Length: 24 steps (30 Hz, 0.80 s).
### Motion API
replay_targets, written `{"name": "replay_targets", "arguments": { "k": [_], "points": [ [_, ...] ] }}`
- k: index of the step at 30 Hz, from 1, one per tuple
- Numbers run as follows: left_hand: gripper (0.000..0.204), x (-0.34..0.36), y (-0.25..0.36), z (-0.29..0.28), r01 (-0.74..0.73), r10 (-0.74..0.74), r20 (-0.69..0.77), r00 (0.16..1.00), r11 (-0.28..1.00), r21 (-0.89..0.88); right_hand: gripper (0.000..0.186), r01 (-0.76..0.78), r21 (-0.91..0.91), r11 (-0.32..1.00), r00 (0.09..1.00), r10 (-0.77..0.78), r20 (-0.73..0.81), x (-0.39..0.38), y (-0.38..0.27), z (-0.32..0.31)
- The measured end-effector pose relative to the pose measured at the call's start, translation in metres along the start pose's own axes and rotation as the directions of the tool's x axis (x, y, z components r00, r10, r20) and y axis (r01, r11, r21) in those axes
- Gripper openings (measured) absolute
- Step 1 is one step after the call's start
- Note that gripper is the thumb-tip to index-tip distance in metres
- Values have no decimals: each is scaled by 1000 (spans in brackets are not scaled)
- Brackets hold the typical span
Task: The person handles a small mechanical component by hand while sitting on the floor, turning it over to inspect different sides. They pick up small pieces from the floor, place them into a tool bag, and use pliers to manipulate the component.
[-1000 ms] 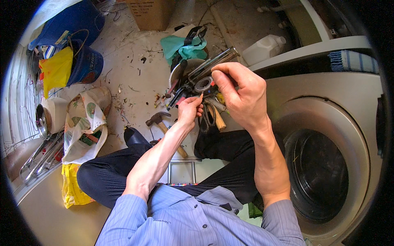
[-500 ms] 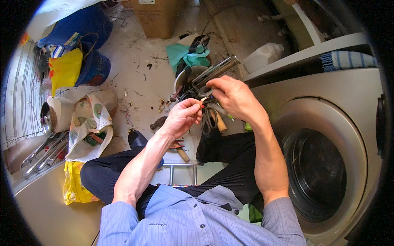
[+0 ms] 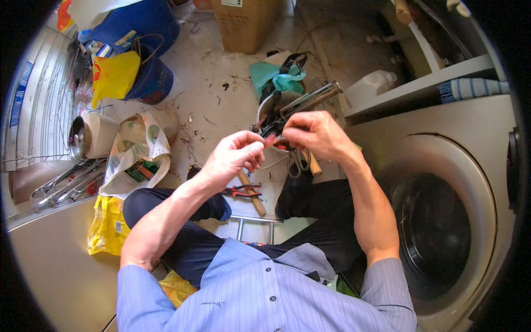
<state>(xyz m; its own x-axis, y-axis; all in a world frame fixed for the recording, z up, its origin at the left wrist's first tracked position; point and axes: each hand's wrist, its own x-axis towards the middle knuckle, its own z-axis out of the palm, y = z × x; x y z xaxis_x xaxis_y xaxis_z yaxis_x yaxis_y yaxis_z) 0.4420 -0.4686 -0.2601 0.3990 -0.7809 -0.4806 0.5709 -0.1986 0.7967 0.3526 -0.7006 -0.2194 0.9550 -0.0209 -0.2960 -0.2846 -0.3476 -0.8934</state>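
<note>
Both my left hand (image 3: 235, 155) and right hand (image 3: 312, 133) pinch a small red piece (image 3: 272, 138) above the tool bucket (image 3: 274, 110).

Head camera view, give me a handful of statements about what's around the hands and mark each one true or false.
1. The left hand and right hand are raised close together, pinching a small item between them. True.
2. The red-handled pliers are gripped in the left hand. False: they lie on the floor below the hands.
3. A front-loading washing machine stands to the person's right. True.
4. The tool bucket beyond the hands holds nothing. False: tools stick out of it.
5. A yellow plastic bag lies by the left knee. True.
6. The cardboard box sits on the person's lap. False: it stands on the floor farther away.
</note>
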Motion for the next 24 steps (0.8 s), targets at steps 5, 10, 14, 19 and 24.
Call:
{"name": "replay_targets", "arguments": {
  "k": [5, 10, 14, 19, 24],
  "points": [
    [26, 1, 17, -18, 2, 19, -111, 994, 983, 184, 19, -94, -370, 924, 943, -36, -331, 28, 55, -29],
    [22, -3, 47, -9, -165, 185, -23, 983, 922, 350, 20, -281, -626, 728, 934, 56, -354, 48, 111, -19],
    [20, -6, 53, -29, -191, 278, -85, 957, 823, 534, 21, -248, -729, 637, 962, 75, -262, 55, 140, -9],
    [20, -17, 54, -46, -241, 348, -119, 930, 821, 517, 21, -239, -792, 562, 970, 99, -222, 60, 142, 6],
    [20, -29, 53, -49, -270, 382, -96, 919, 788, 553, 18, -216, -819, 531, 975, 72, -210, 62, 136, 9]
  ]
}}
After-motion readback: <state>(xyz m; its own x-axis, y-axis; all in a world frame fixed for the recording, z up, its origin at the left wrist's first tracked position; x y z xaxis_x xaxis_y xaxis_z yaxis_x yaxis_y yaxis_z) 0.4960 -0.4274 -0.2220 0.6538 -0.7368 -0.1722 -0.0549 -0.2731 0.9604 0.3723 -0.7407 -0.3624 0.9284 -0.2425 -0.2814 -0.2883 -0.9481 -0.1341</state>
